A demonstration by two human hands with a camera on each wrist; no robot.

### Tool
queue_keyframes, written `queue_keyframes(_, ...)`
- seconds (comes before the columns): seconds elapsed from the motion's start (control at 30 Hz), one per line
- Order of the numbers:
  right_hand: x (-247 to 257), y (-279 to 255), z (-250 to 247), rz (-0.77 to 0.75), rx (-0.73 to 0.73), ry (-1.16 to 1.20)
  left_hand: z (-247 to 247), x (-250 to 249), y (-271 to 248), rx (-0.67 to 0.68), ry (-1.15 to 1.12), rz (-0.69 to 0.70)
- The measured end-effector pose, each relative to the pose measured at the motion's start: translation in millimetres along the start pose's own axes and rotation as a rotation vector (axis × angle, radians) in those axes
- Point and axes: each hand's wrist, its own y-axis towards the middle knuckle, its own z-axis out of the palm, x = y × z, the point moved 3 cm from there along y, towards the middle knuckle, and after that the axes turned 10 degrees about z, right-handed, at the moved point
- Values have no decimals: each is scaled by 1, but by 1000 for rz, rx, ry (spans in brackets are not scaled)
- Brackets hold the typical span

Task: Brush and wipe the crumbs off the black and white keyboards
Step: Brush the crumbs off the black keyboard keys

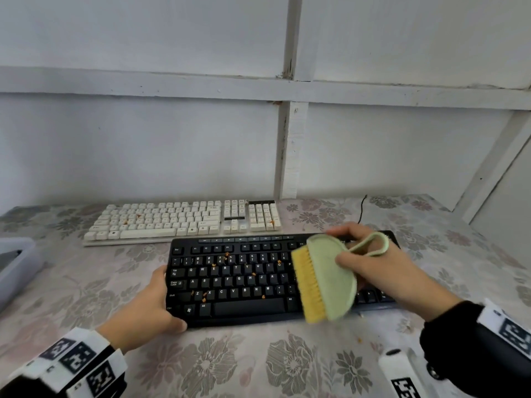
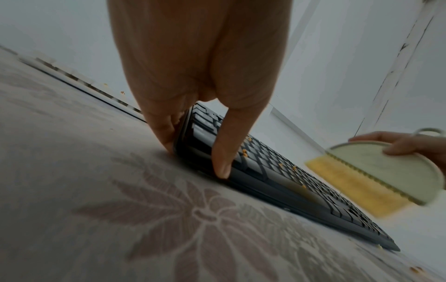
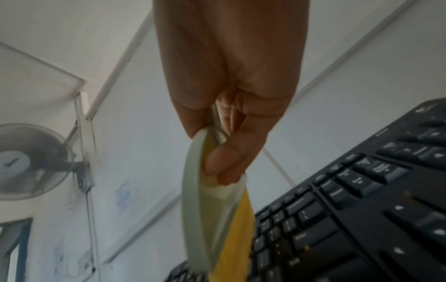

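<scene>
A black keyboard (image 1: 235,280) lies near me on the flowered cloth, with several orange crumbs (image 1: 227,255) among its keys. My left hand (image 1: 149,305) grips its left end, thumb on the front corner (image 2: 220,166) and fingers against the side. My right hand (image 1: 382,268) holds a pale green brush (image 1: 327,280) with yellow bristles (image 1: 307,285) over the keyboard's right part; the bristles point left, just above the keys. In the right wrist view the brush (image 3: 207,219) hangs from my fingers beside the black keys (image 3: 362,219). Behind lies a white keyboard (image 1: 184,221) with a few crumbs.
A grey plastic box (image 1: 14,268) stands at the left edge of the table. A white bottle-like object (image 1: 402,372) lies at the bottom right. A thin black cable (image 1: 362,208) runs up behind the keyboards. A white wall closes off the back. Loose crumbs (image 1: 359,338) dot the cloth.
</scene>
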Motion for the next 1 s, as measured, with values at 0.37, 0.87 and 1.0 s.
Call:
queue_keyframes(0.37,-7,14,19,40,-3,-39,0,-1,0,4,14,12)
queue_keyframes(0.87,-10,7,32,13,-63,-32,0,0,0,4,12,30)
queue_keyframes(1.0,-1,2,31,5,-34,-48,0,-1,0,3,17,28)
